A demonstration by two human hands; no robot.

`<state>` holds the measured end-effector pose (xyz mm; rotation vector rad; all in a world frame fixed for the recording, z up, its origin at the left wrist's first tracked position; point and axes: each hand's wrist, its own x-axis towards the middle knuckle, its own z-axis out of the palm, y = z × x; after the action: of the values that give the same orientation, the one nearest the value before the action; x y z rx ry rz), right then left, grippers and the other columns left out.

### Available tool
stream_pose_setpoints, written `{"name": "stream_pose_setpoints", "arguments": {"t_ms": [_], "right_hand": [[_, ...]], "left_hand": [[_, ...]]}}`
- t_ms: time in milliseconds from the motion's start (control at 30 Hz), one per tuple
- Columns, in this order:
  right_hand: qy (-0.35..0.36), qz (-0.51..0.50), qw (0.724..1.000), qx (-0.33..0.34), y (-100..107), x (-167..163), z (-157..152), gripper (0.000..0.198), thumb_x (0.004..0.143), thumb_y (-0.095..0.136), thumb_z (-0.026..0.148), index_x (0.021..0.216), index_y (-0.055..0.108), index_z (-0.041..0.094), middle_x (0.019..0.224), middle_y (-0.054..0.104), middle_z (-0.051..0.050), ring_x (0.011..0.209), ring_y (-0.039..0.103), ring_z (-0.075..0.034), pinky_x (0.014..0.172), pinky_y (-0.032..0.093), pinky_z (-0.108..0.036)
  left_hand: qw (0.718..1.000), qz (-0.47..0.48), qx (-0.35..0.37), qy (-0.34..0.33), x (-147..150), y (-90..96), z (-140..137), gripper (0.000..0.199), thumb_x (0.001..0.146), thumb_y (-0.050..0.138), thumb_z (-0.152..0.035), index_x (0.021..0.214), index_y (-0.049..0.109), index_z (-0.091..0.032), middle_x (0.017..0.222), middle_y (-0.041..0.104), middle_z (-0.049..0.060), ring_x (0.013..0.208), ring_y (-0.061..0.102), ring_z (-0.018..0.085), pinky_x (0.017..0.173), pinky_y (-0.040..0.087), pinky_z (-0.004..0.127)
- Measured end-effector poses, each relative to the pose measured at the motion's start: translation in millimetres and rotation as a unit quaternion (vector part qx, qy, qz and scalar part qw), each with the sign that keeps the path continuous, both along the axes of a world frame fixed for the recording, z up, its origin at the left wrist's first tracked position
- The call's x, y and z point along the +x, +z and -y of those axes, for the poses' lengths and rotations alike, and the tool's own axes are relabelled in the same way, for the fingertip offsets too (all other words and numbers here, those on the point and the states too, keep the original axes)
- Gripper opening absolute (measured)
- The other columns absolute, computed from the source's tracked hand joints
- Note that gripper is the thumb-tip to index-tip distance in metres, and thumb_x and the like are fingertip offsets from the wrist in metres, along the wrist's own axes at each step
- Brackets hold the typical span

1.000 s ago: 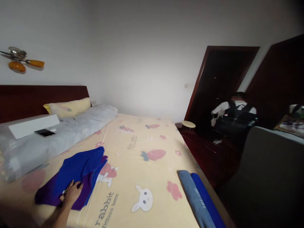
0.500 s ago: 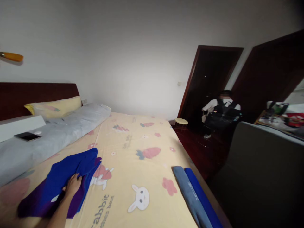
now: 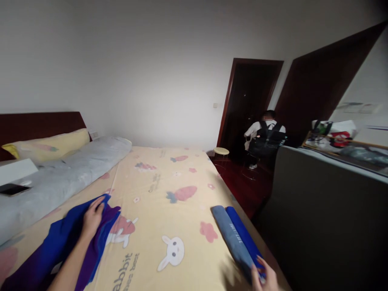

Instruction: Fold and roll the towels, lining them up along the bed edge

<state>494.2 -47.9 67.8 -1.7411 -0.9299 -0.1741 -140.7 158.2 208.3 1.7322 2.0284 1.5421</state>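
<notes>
while the left hand [image 3: 92, 216] lies palm down on the blue cloth [image 3: 65, 238] at the near left of the bed, its fingers are spread flat and a little apart, pressing the far edge of the fabric without gripping it. this cloth is loosely folded and rumpled, with a purple layer [image 3: 103, 232] showing beneath the blue one, and it rests on the yellow bedsheet [image 3: 169, 210] printed with rabbits, carrots and flowers. at the near right edge of the bed the right hand [image 3: 263, 279] reaches the near end of two rolled cloths lying side by side and touching: a grey-blue roll [image 3: 227, 234] on the left and a bright blue roll [image 3: 244, 236] on the right. the fingertips touch the bright blue roll's near end; the hand is blurred and cut by the frame, so i cannot tell whether the fingers are clamped on it. the rolls lie well apart from the rumpled cloth.

along the far left side a long grey bolster [image 3: 65, 173] stretches toward a yellow pillow [image 3: 45, 145] against the dark wooden headboard [image 3: 39, 123]. a dark phone [image 3: 12, 189] lies on the grey bedding at the left edge. beyond the bed, near a dark doorway [image 3: 248, 101], another person [image 3: 266, 137] sits beside a small round stool [image 3: 221, 151].
</notes>
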Motion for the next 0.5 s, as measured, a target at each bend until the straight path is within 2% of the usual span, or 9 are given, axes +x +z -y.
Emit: {"name": "stream_pose_setpoints", "arguments": {"t_ms": [67, 167, 267, 333, 400, 467, 500], "right_hand": [[0.085, -0.034, 0.996, 0.021, 2.9, -33.3, -18.9, 0.053, 0.076, 0.050, 0.067, 0.094, 0.063, 0.018, 0.089, 0.067, -0.013, 0.070, 0.063, -0.024, 0.065, 0.053, -0.039], [0.225, -0.096, 0.970, -0.015, 3.3, -96.8, -41.9, 0.045, 0.081, 0.050, 0.058, 0.101, 0.063, 0.020, 0.098, 0.068, -0.011, 0.076, 0.063, -0.022, 0.064, 0.053, -0.034], [0.362, -0.127, 0.922, -0.048, -3.1, -161.1, -52.8, 0.053, 0.077, 0.059, 0.054, 0.118, 0.060, 0.022, 0.110, 0.067, -0.010, 0.087, 0.063, -0.023, 0.075, 0.054, -0.037], [0.427, -0.154, 0.889, -0.056, -8.7, -194.6, -54.8, 0.059, 0.071, 0.065, 0.052, 0.123, 0.058, 0.024, 0.108, 0.068, -0.008, 0.092, 0.063, -0.024, 0.083, 0.053, -0.038], [0.457, -0.185, 0.868, -0.060, -13.3, -215.0, -54.7, 0.053, 0.071, 0.063, 0.052, 0.116, 0.063, 0.024, 0.097, 0.070, -0.006, 0.089, 0.065, -0.024, 0.082, 0.053, -0.036], [0.465, -0.208, 0.858, -0.064, -15.8, -219.4, -54.1, 0.041, 0.077, 0.055, 0.054, 0.102, 0.068, 0.024, 0.084, 0.070, -0.004, 0.081, 0.066, -0.023, 0.076, 0.055, -0.036], [0.463, -0.215, 0.857, -0.070, -16.3, -215.5, -54.1, 0.039, 0.079, 0.051, 0.055, 0.095, 0.069, 0.024, 0.079, 0.070, -0.004, 0.077, 0.066, -0.024, 0.072, 0.055, -0.036]], "left_hand": [[0.996, 0.017, -0.006, -0.082, 49.1, -0.8, 4.3, 0.051, 0.081, 0.043, -0.053, 0.113, 0.065, -0.019, 0.124, 0.067, 0.009, 0.118, 0.059, 0.024, 0.106, 0.045, 0.040], [0.980, 0.040, -0.032, -0.194, 141.1, -28.9, 36.9, 0.047, 0.079, 0.052, -0.059, 0.102, 0.072, -0.024, 0.110, 0.074, 0.006, 0.105, 0.066, 0.023, 0.096, 0.053, 0.037], [0.914, 0.171, -0.109, -0.351, 231.6, -73.8, 90.6, 0.046, 0.077, 0.058, -0.062, 0.097, 0.075, -0.025, 0.111, 0.073, 0.010, 0.109, 0.065, 0.026, 0.100, 0.050, 0.040], [0.878, 0.203, -0.154, -0.405, 275.5, -100.6, 124.3, 0.044, 0.078, 0.058, -0.061, 0.099, 0.075, -0.026, 0.114, 0.072, 0.011, 0.111, 0.064, 0.027, 0.102, 0.049, 0.041], [0.859, 0.203, -0.194, -0.427, 297.6, -118.6, 146.5, 0.043, 0.081, 0.056, -0.059, 0.104, 0.074, -0.027, 0.122, 0.069, 0.010, 0.116, 0.061, 0.027, 0.103, 0.048, 0.041], [0.857, 0.167, -0.224, -0.432, 295.3, -126.5, 153.5, 0.041, 0.082, 0.054, -0.055, 0.110, 0.071, -0.030, 0.127, 0.067, 0.008, 0.121, 0.058, 0.026, 0.105, 0.045, 0.038], [0.865, 0.136, -0.233, -0.423, 285.5, -127.3, 151.9, 0.041, 0.083, 0.052, -0.053, 0.113, 0.070, -0.031, 0.129, 0.065, 0.007, 0.124, 0.056, 0.025, 0.108, 0.043, 0.037]]}}
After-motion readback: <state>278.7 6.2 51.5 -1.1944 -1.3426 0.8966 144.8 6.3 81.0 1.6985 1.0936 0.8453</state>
